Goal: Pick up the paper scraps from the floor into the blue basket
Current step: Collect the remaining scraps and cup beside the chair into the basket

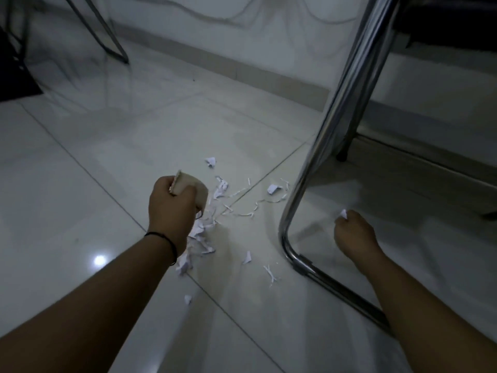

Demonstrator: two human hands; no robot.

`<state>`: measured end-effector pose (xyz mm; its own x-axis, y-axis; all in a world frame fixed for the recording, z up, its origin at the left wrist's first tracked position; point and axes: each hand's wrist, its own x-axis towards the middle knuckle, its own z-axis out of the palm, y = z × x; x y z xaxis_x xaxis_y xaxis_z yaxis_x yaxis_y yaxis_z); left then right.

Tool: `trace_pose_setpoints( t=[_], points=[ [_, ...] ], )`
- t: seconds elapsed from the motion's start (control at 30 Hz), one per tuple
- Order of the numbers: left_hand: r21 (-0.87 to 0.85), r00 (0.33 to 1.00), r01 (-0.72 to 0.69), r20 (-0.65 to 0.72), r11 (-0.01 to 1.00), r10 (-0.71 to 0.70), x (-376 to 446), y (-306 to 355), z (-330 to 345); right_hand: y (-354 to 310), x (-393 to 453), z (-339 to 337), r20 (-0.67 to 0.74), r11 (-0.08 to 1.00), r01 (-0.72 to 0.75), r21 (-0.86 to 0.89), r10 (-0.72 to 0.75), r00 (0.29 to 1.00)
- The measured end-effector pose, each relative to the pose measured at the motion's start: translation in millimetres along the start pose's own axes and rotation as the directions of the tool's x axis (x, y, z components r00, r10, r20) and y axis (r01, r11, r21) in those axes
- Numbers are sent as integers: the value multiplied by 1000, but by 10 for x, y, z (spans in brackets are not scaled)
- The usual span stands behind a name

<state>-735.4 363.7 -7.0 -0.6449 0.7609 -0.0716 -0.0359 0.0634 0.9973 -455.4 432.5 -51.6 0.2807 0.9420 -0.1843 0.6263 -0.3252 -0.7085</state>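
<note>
Pale glossy floor tiles (80,211), dimly lit, a light glare near the left forearm. Paper scraps (204,232) strewn along a grout line at centre: a thick white heap under and just beyond the left wrist, thin curled strips trailing toward the chrome chair leg (317,168), a few single bits apart, one folded piece (211,161) farthest out. Blue basket nowhere in view.

Left hand (172,208) poised over the heap, fingers wrapped round a brown cardboard tube (193,191) with torn paper tucked against the palm; probably collecting in the fist to spare trips to the basket. Right hand (352,232) low on the floor past the chair leg, fingertips pinching one small white scrap (343,213), likely a stray that drifted under the chair frame. Black band (164,238) round the left wrist.

Judged early to midway: most scraps on the tiles yet. Fine strips lying flat on smooth tile, likely awkward to pinch, easier swept together first.

Further out, a skirting board (242,74) along the wall, loose cables above it, a second metal frame (107,41) upper left, a dark shape at the left edge.
</note>
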Motion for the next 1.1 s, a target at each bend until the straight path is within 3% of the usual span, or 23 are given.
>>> trace_pose_setpoints(
  t=[0.17,0.27,0.43,0.57,0.73,0.83,0.93,1.1],
  points=[
    [-151,998,9,60,988,0,-568,602,-267,-317,-892,-528,19,979,184,87,-187,982],
    [-130,990,-54,121,990,70,-1043,966,-372,-480,-1438,-951,-16,960,240,143,-240,971],
    [-258,939,6,334,966,84,-1977,1480,-279,-486,-2302,-1813,-127,929,326,175,-307,943],
    [-313,815,144,575,939,67,-2739,1733,-36,-298,-2841,-2460,-190,947,286,147,-257,947],
    [-277,627,245,776,929,66,-3561,1856,432,110,-3241,-3107,-260,986,168,18,-158,953],
    [-173,571,212,821,962,21,-3900,1832,759,404,-3268,-3357,-253,989,20,-148,-57,966],
    [-72,530,131,848,989,-9,-4158,1734,1049,706,-3254,-3487,-260,974,-106,-201,51,964],
    [74,460,35,884,997,-81,-4361,1588,1321,983,-3239,-3535,-222,942,-188,-278,128,967]
  ],
)
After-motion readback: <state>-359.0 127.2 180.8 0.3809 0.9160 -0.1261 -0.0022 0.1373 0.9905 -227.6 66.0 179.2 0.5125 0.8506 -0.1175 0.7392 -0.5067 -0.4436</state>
